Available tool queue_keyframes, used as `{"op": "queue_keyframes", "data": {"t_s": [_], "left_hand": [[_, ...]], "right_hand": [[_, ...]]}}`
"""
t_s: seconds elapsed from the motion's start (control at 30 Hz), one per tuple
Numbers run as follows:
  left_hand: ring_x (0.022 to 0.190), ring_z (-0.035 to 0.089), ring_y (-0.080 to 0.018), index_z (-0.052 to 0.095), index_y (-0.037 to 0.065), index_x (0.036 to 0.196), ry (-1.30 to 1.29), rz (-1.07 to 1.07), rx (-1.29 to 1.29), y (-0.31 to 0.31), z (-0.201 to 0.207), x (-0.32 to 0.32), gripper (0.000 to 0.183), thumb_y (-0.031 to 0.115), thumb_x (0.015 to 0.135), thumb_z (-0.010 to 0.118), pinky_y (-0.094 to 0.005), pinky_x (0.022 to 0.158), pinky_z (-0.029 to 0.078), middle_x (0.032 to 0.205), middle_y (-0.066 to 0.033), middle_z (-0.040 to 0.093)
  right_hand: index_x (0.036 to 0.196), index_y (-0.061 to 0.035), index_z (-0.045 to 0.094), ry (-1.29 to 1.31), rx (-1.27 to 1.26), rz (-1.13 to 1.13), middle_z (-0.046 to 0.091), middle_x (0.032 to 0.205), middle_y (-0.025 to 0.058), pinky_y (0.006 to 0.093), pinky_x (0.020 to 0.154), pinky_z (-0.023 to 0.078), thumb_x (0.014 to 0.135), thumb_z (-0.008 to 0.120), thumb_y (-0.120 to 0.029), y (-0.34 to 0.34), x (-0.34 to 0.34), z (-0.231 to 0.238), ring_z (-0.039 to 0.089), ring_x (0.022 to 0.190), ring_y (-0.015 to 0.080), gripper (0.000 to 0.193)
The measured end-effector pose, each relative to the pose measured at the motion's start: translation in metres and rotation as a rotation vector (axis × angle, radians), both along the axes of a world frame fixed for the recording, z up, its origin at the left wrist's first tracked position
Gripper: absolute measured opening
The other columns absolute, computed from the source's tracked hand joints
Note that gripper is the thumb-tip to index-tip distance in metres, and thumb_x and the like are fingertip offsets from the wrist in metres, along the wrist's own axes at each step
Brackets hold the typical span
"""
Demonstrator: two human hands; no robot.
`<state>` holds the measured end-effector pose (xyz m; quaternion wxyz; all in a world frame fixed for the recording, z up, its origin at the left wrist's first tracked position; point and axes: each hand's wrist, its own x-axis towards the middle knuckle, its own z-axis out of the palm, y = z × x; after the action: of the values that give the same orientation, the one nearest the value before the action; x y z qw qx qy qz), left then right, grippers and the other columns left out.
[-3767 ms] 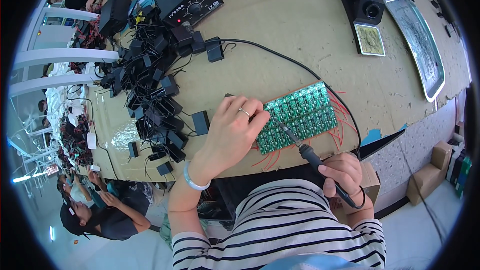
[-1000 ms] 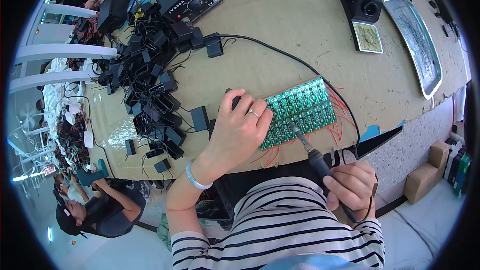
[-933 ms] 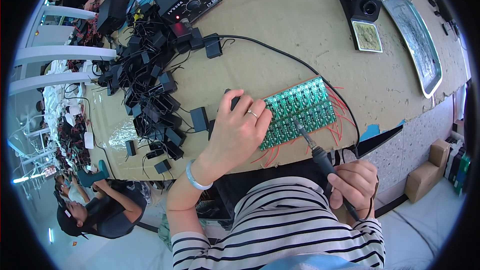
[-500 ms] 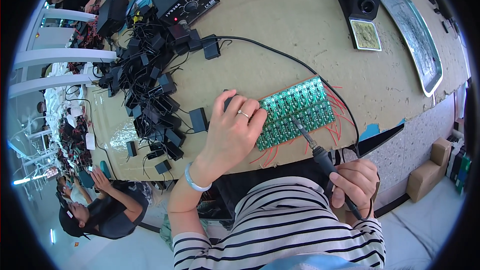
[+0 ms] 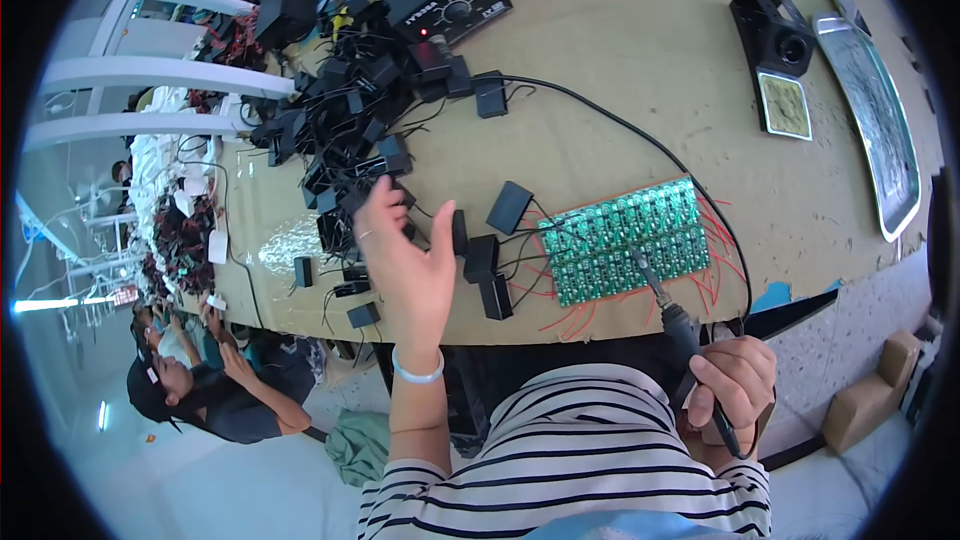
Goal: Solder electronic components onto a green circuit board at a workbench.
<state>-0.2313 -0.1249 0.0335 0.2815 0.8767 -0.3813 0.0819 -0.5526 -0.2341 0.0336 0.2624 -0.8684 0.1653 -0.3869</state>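
My left hand [image 5: 405, 260] is over the near edge of a heap of small black boxes with wires [image 5: 365, 110], thumb and fingers spread, holding nothing that I can see. My right hand [image 5: 733, 385] grips a soldering iron [image 5: 683, 335], its tip over the right-middle part of a green circuit board panel [image 5: 625, 240]; whether it touches cannot be told. Red wires [image 5: 570, 320] stick out from under the panel on both sides. At the panel's left edge several black boxes [image 5: 483, 260] lie with their dark wires reaching the board.
A soldering station [image 5: 445, 0] with a lit red lamp stands behind the heap. At the far right are an iron stand [image 5: 775, 35] with a yellowish sponge [image 5: 785, 105] and a metal tray [image 5: 880, 140]. The iron's cable [image 5: 640, 125] crosses the table. Another person [image 5: 220, 380] sits at the left.
My left hand has left the circuit board and moved left to the heap, its fingers opening. The view has shifted, and black boxes beside the panel are now uncovered. The iron stays over the board.
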Motion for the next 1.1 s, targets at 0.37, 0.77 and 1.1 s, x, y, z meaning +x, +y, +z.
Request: {"op": "queue_keyframes", "data": {"t_s": [0.37,0.77,1.1], "left_hand": [[0.084,0.052,-0.0234,0.062,0.005,0.136,0.135,-0.662,0.098,-0.032,0.006,-0.007,0.058,-0.017,0.083,0.056,-0.0311,0.071,0.049,0.102,-0.0111,0.043],[0.079,0.058,-0.0226,0.075,0.004,0.104,0.089,-0.935,0.128,-0.063,0.003,-0.014,0.032,-0.007,0.074,0.069,-0.0358,0.068,0.051,0.087,-0.0063,0.056],[0.076,0.058,-0.0233,0.072,0.000,0.094,0.025,-0.943,0.184,-0.068,0.004,-0.019,0.025,-0.005,0.070,0.073,-0.0362,0.068,0.051,0.087,-0.0071,0.056]], "right_hand": [[0.096,-0.0017,0.070,-0.022,0.014,0.052,0.063,0.073,0.0058,0.0316,0.051,0.052,0.090,0.067,-0.016,-0.015,0.011,-0.010,0.064,0.062,0.0211,0.016],[0.095,-0.0016,0.071,-0.064,0.095,-0.021,0.064,0.073,0.0065,0.0321,0.053,0.051,0.074,0.063,-0.003,-0.018,0.020,-0.020,0.063,0.060,0.0211,0.023],[0.094,-0.0006,0.069,-0.030,0.066,0.039,0.064,0.071,0.0082,0.0336,0.055,0.051,0.083,0.060,-0.007,-0.019,0.033,-0.027,0.064,0.060,0.0225,0.016]]}}
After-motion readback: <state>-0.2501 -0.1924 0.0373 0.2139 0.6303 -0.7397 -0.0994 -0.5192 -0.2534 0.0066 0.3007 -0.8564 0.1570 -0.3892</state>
